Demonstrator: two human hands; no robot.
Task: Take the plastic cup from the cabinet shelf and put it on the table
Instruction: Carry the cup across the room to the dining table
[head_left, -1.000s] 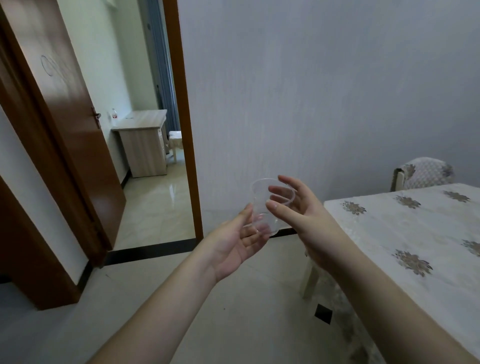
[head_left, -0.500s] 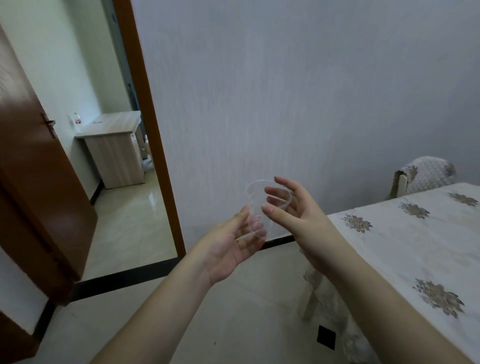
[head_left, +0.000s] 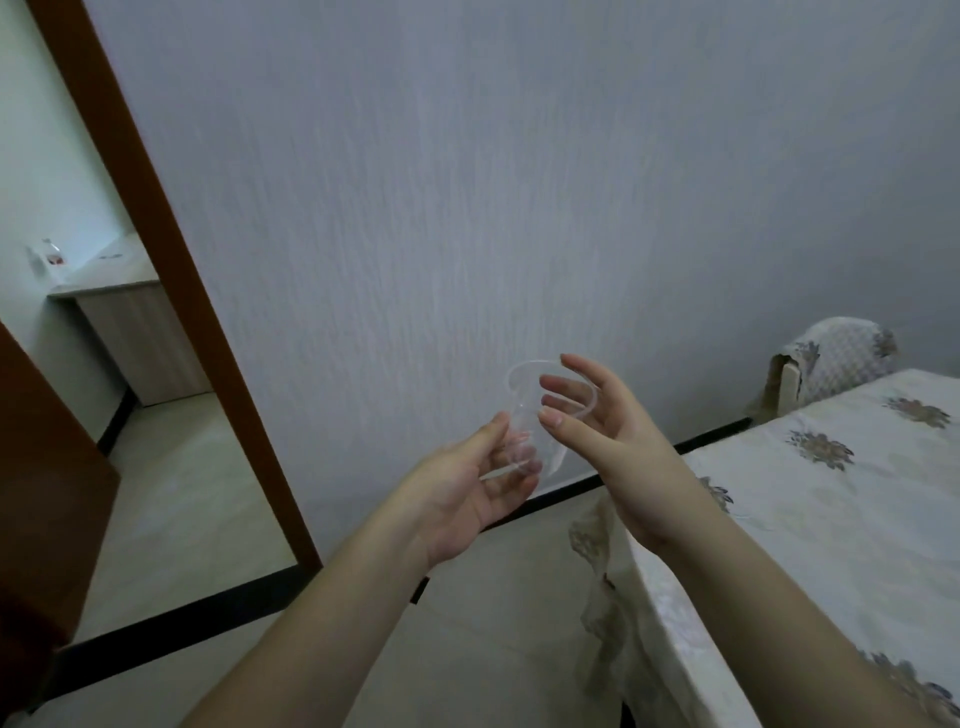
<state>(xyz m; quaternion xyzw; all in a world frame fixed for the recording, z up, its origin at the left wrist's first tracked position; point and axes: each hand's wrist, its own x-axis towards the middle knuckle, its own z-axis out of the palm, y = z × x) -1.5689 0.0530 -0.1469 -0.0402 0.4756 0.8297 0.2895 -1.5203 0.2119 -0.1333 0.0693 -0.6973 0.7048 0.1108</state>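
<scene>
A clear plastic cup (head_left: 524, 397) is held in the air at the middle of the view, tilted with its rim up and to the right. My left hand (head_left: 467, 491) grips its lower part from below with thumb and fingers. My right hand (head_left: 597, 421) is at the rim on the right side, fingers spread and touching it. The table (head_left: 810, 519), covered with a pale cloth with brown flower prints, lies to the right, its near corner just below my right wrist. No cabinet shelf is in view.
A chair back (head_left: 836, 358) under a patterned cover stands behind the table by the grey wall. A brown door frame (head_left: 171, 260) at left opens onto a room with a wooden desk (head_left: 130, 322). A brown door (head_left: 47, 493) is at the far left.
The view has swung to the right, so the doorway slid left and more of the table shows. Both hands keep the cup in nearly the same pose.
</scene>
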